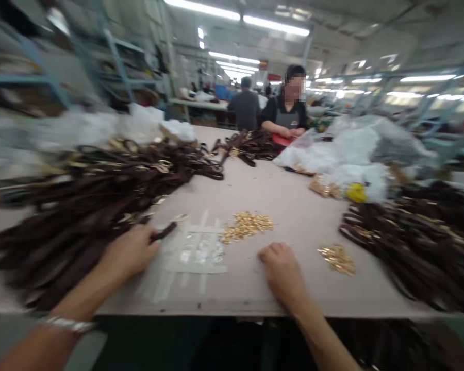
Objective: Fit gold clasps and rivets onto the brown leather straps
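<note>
My left hand [133, 248] is closed around a dark brown strap [164, 232], whose end points right toward a pale gold ring [181, 218]. Just beside it, strips of clear tape [201, 269] are stuck to the table, with small shiny pieces under or on them. My right hand [281, 265] rests on the tabletop with its fingers curled under; whatever they may hold is hidden. Between the hands, further back, lies a pile of small gold metal fittings [248, 225]. To the right of my right hand is a smaller heap of gold pieces [337, 259].
Brown straps [100, 201] with gold hardware are heaped at the left, and another strap pile [417, 242] lies at the right. White plastic bags [344, 149] and a yellow object [356, 192] stand behind. A co-worker [288, 111] works at the table's far end.
</note>
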{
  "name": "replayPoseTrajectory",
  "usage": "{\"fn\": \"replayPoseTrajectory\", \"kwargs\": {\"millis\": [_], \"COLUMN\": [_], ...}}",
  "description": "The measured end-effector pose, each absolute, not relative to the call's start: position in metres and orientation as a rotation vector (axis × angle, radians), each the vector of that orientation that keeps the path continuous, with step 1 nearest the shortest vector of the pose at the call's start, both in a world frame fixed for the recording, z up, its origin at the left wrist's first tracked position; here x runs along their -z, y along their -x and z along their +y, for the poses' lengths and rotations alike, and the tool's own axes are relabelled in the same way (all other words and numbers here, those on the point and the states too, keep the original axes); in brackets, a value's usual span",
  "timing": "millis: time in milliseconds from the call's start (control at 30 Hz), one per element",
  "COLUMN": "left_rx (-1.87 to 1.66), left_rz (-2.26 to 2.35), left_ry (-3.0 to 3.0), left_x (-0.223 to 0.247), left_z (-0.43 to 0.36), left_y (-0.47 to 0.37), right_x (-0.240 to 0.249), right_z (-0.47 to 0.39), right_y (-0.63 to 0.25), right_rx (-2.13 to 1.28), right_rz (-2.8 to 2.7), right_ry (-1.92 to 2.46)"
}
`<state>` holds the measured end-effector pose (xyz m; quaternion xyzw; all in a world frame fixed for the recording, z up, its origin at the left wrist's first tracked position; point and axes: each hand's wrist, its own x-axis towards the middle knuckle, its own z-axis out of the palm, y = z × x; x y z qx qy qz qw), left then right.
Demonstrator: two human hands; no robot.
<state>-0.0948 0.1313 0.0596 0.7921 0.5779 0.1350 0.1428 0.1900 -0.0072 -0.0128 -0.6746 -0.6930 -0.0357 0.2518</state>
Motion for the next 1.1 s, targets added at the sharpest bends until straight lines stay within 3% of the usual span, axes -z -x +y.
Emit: {"fn": "replayPoseTrajectory", "kwargs": {"millis": [167,367,500,1100], "left_rx": [-0.451,-0.583,-0.559,-0.53], "left_rz": [1.652,0.998,0.817,0.76], "left_ry": [-2.113,-1.376,-1.153,-1.415], "left_x": [-0.065,-0.054,-0.039,-0.024], "left_z": [0.104,0.046,0.015,-0.015], "left_y": [0.124,0.083,0.063,0.044], "right_x": [0.034,0.005,-0.008,0.0], "right_z": [-0.01,-0.04,-0.049,-0.063], "right_y": [-0.204,-0.168,-0.137,-0.133], "right_rx": [-0.057,-0.755,-1.005,-1.223], "right_rz": [-1.727,-1.172,-1.006,-0.909], "right_ry": [1.631,1.565,1.4,1.24]}}
